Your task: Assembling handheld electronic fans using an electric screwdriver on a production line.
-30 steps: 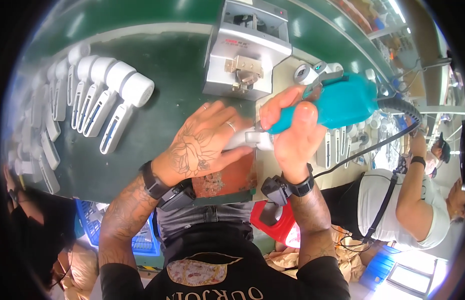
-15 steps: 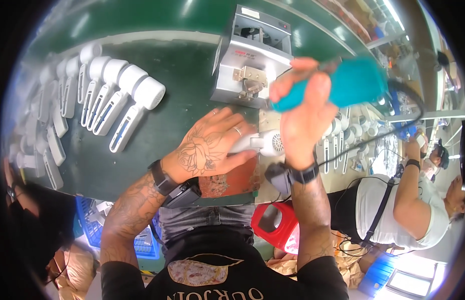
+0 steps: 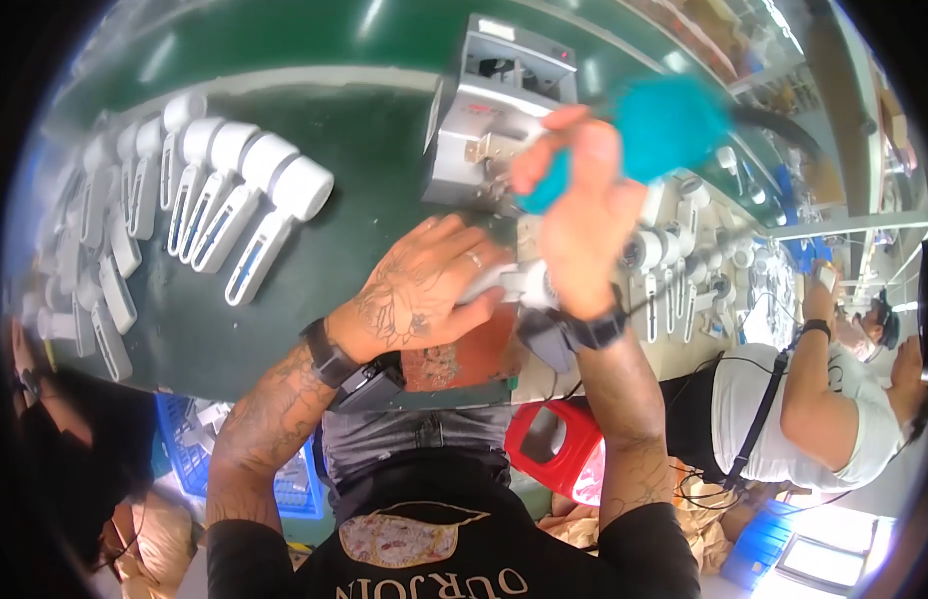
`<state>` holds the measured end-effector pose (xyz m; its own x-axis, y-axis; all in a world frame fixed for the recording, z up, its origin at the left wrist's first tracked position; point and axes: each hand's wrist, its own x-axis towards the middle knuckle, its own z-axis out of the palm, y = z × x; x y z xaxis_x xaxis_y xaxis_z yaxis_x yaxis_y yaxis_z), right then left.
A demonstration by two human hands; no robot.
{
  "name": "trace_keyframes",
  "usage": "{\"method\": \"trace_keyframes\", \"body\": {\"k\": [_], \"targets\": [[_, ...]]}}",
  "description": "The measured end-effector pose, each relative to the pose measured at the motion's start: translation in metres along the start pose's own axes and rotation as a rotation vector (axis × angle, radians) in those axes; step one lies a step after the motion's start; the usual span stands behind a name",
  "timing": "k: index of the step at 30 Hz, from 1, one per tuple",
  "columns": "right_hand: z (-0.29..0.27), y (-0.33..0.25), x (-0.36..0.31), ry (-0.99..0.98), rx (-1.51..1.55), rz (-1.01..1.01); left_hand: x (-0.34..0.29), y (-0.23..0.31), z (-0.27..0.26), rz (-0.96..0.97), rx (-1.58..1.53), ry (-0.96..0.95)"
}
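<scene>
On the bench in front of me, my left hand [image 3: 414, 290] is closed around the handle of a white hair-dryer-shaped housing [image 3: 532, 285], whose round head points right. My right hand [image 3: 589, 205] grips a teal electric screwdriver [image 3: 673, 125], blurred by motion, with a dark cable trailing off to the right. The tool is held above the bench, beyond the housing's head. My right wrist partly covers that head. Under the housing and my left hand lies a reddish-brown mat [image 3: 484, 349].
Just beyond my hands stands a grey metal machine [image 3: 449, 150]. Several similar white housings [image 3: 302, 190] lie in rows at left, and more [image 3: 651, 250] at right. A red plastic stool [image 3: 524, 464] and blue basket [image 3: 302, 489] are below the bench edge. People work on both sides.
My right hand has moved left and slightly farther away with the screwdriver. My left hand stays on the housing, almost unmoved.
</scene>
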<state>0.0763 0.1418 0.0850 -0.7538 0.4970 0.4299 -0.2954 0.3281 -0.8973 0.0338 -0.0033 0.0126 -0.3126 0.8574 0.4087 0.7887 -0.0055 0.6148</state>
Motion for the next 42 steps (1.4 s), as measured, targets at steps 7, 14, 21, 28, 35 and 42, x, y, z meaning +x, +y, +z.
{"method": "trace_keyframes", "body": {"k": [7,14,21,28,35,42], "targets": [[-0.049,-0.02,-0.058,0.018,0.198,0.103,0.006,0.001,0.0,0.027,-0.061,-0.023],[-0.045,-0.014,-0.066,0.068,0.128,0.091,0.005,0.006,-0.005,-0.055,-0.079,-0.092],[-0.043,-0.006,-0.073,0.058,0.137,0.081,0.003,0.008,-0.003,-0.041,-0.085,-0.108],[-0.042,-0.003,-0.073,0.036,0.248,0.108,0.005,0.007,0.0,-0.044,-0.037,-0.131],[-0.04,0.002,-0.068,0.022,0.168,0.031,0.009,0.004,-0.006,-0.026,-0.016,-0.104],[-0.061,-0.016,-0.108,0.291,0.71,0.215,-0.007,0.016,0.006,0.253,0.119,0.054]]}}
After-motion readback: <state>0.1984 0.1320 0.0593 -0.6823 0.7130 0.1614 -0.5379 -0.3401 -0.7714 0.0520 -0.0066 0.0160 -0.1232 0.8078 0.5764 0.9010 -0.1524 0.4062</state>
